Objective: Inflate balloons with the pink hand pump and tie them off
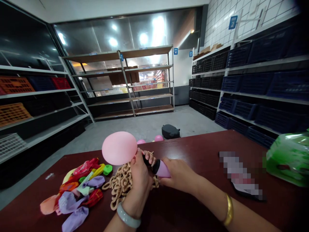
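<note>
Slip risk at the pump nozzle

Left hand (pixel 139 175) is closed tight, its fingers pinching the neck of the pink balloon (pixel 119 148) onto the black tip of the pump (pixel 162 169). Right hand (pixel 178 175) is wrapped shut round the pump's purple body. The balloon is part-inflated and sits up and left of both hands, above the near-middle of the table (pixel 193 151).

Failure modes as I judge them:
- Neck pops off the tip if the pinch loosens or the right hand pulls the pump sideways. Air dumps and the balloon flies off.
- Overfill bursts it. The skin looks even and opaque, so margin seems OK.
- Beige chain (pixel 120 185) lies heaped right under the left wrist, apparently touching it. A link snagging the grey bangle (pixel 127 219) could drag the heap or jog the grip.
- Flat balloons (pixel 77 193) are piled just left of the chain. An elbow sweep would push them toward the table edge.
- Two small pink balloons (pixel 149 140) show at the far table edge. Cannot tell if they are on the table or the floor beyond.

Green bag (pixel 288 159) is well apart at right, no issue.
</note>
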Motion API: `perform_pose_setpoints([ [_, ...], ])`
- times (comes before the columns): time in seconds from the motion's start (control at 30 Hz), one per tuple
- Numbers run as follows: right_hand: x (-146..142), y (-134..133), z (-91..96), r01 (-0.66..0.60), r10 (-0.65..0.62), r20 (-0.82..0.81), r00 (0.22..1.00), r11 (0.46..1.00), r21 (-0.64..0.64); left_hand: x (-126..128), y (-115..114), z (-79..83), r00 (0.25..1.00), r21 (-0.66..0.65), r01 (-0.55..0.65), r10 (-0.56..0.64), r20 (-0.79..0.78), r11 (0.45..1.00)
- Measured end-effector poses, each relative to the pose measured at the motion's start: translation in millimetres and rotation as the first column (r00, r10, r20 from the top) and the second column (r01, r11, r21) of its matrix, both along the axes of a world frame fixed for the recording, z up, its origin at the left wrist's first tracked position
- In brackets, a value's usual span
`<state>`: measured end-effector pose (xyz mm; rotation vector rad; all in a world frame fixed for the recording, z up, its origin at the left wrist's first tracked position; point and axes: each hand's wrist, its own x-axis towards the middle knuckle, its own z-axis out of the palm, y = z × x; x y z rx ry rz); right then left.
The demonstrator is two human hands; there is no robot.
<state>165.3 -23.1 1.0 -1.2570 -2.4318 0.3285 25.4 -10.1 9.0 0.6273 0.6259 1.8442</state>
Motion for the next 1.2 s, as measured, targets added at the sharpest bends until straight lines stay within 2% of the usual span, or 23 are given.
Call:
perform_pose_setpoints([
  [0.17, -4, -1, -0.1, -0.004, 0.004, -0.055, 0.998, 1.000, 0.006, -15, 3, 12.3, 0.999, 0.033, -0.034, 0.035, -0.022, 0.999],
  [0.37, 9, 5, 8.2, -0.046, 0.047, -0.017, 0.999, 0.998, 0.034, -72, 10, 34.2, 0.989, 0.089, -0.144, 0.141, 0.043, 0.986],
  [0.43, 19, 11, 12.0, -0.075, 0.075, 0.003, 0.997, 0.997, 0.014, -86, 13, 37.3, 0.980, 0.110, -0.192, 0.186, 0.064, 0.975],
  [0.53, 32, 18, 17.0, -0.103, 0.104, 0.032, 0.994, 0.994, -0.018, -92, 16, 34.8, 0.974, 0.106, -0.216, 0.207, 0.089, 0.971],
  [0.7, 43, 22, 18.1, -0.092, 0.091, 0.100, 0.991, 0.996, 0.003, -80, 23, 19.0, 0.975, 0.074, -0.193, 0.184, 0.122, 0.978],
  [0.87, 36, 20, 10.5, -0.066, 0.063, 0.148, 0.987, 0.998, 0.018, -54, 21, 8.1, 0.978, 0.042, -0.184, 0.178, 0.109, 0.982],
  [1.07, 21, 13, 1.4, -0.092, 0.093, 0.038, 0.995, 0.995, -0.032, -9, 10, -6.0, 0.994, 0.008, -0.098, 0.097, 0.051, 0.995],
  [1.2, 14, 9, 0.6, -0.100, 0.098, -0.031, 0.995, 0.993, -0.070, 7, 3, -9.4, 0.999, -0.021, -0.037, 0.038, 0.027, 0.999],
])
